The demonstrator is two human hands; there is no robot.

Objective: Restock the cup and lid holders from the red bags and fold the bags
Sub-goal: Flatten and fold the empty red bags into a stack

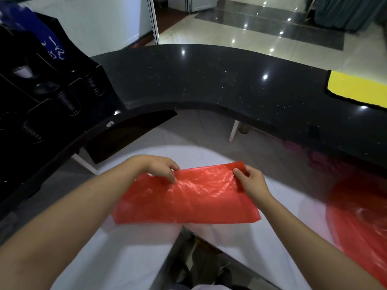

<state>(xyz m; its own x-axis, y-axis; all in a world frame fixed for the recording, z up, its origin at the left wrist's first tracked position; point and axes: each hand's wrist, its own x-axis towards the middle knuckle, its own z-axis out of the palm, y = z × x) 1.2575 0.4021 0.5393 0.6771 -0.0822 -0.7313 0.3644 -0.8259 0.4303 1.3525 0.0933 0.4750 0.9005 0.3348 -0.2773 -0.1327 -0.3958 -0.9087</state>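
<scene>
A flattened red plastic bag (188, 197) hangs in the air in front of my lap, below the black counter's inner edge. My left hand (162, 167) pinches its upper edge near the left. At the upper right corner my right hand (250, 182) pinches it with thumb on top. A second red bag (360, 222), crumpled, lies at the right on the counter's edge. The black cup and lid holder (48, 95) stands at the far left, with stacks of dark lids in its slots and a white cup (22, 71) in one.
The curved black counter (219, 80) runs across the view. A yellow cloth (356, 88) lies at its right end. A blue bag (45, 40) sits behind the holder. White table legs and grey floor show below the counter.
</scene>
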